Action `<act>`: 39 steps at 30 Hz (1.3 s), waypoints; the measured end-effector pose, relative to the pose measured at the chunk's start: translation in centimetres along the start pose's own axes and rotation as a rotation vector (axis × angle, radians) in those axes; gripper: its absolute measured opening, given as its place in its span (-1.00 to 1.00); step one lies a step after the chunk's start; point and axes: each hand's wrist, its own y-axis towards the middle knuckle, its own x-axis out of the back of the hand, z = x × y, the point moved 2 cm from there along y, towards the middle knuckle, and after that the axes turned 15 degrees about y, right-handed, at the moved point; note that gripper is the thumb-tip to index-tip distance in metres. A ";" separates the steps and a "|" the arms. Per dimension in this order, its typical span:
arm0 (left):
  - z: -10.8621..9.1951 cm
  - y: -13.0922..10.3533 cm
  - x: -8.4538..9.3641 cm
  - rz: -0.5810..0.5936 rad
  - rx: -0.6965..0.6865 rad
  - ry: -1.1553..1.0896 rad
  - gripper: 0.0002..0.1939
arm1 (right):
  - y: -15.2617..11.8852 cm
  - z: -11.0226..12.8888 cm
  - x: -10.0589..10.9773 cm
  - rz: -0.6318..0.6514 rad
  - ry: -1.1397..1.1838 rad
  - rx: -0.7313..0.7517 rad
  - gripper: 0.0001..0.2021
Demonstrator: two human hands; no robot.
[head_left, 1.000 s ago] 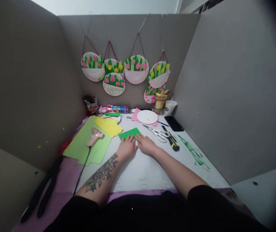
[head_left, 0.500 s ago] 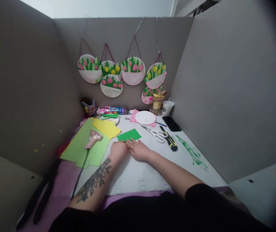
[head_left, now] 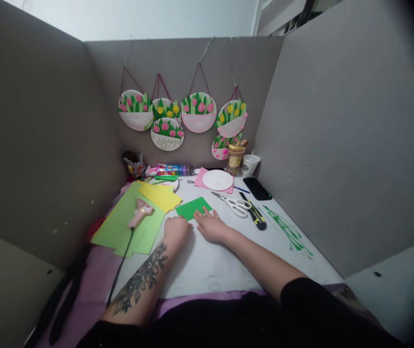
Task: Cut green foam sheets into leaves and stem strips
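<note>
I have the dark green paper rectangle [head_left: 192, 208] flat near the middle of the white table [head_left: 225, 266], well in from both side edges. Its long axis runs left to right on a slant, right end farther toward the table's far edge. Key relation, as I read it: the right hand [head_left: 210, 226] is the nearer one. Fingers extended, palm down, fingertips over the paper's near long edge toward the right end; palm looks off the sheet. From that hand the paper lies forward and left. The left hand [head_left: 177, 229] is curled into a loose fist just by the near-left corner; from there the paper lies forward and right. I can't tell whether the knuckles touch that corner, nor whether anything is inside the fist.

Outward: ragged-edged yellow paper [head_left: 158, 194] just left of the rectangle, partly over light green sheets [head_left: 109, 232] along the table's left edge; pink hot-glue gun [head_left: 139, 215] on top of those. White-handled scissors [head_left: 233, 202] to the right, blades pointing far-left, then a black-and-yellow utility knife [head_left: 254, 214] right by the handles; contact unclear. Green paper offcuts [head_left: 286, 227] toward the right edge. White paper plate [head_left: 217, 180] on pink paper [head_left: 200, 178] near the far edge.
</note>
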 end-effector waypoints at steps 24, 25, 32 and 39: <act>-1.3 -0.1 0.0 -0.142 -0.021 0.067 -0.64 | 0.2 -3.6 1.2 -0.136 0.034 -0.188 -0.41; -1.2 -0.1 -0.1 -0.165 0.004 0.056 -0.64 | 0.2 -3.6 1.2 -0.135 0.035 -0.188 -0.41; -2.9 1.4 -2.1 -0.233 -0.275 -0.078 -0.52 | 0.2 -3.6 1.4 -0.106 0.039 -0.210 -0.41; -2.4 0.5 -1.6 -0.158 -0.170 -0.007 -0.55 | 0.0 -3.5 1.6 -0.106 0.040 -0.215 -0.41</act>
